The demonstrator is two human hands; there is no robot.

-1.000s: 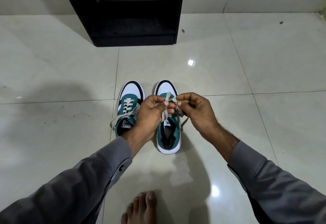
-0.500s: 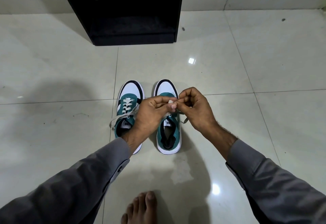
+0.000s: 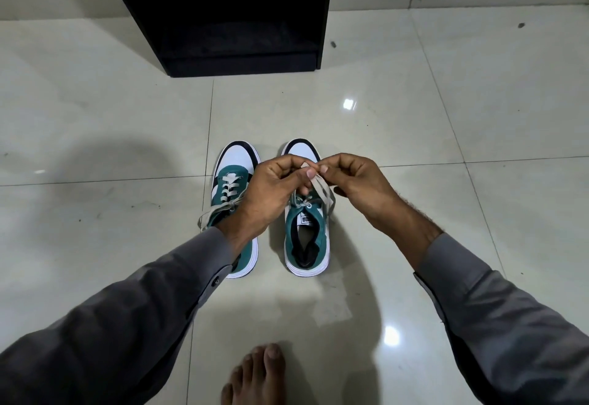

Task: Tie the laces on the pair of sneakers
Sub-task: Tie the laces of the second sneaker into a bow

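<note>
Two green-and-white sneakers stand side by side on the tiled floor, toes pointing away. The left sneaker [image 3: 234,188] has loose grey laces trailing off to its left side. Over the right sneaker [image 3: 306,239], my left hand [image 3: 274,191] and my right hand [image 3: 360,184] meet. Both pinch the right sneaker's laces [image 3: 322,192] between thumb and fingers, holding them lifted above the tongue. My left forearm covers the heel of the left sneaker.
A black open cabinet [image 3: 229,15] stands on the floor beyond the shoes, against the wall. A bare foot [image 3: 255,376] rests at the bottom edge. Glossy pale floor tiles [image 3: 446,117] surround the shoes.
Both hands have risen slightly and stayed together, working the right sneaker's laces; a flat strand now hangs from the pinched fingertips. The shoes have not moved.
</note>
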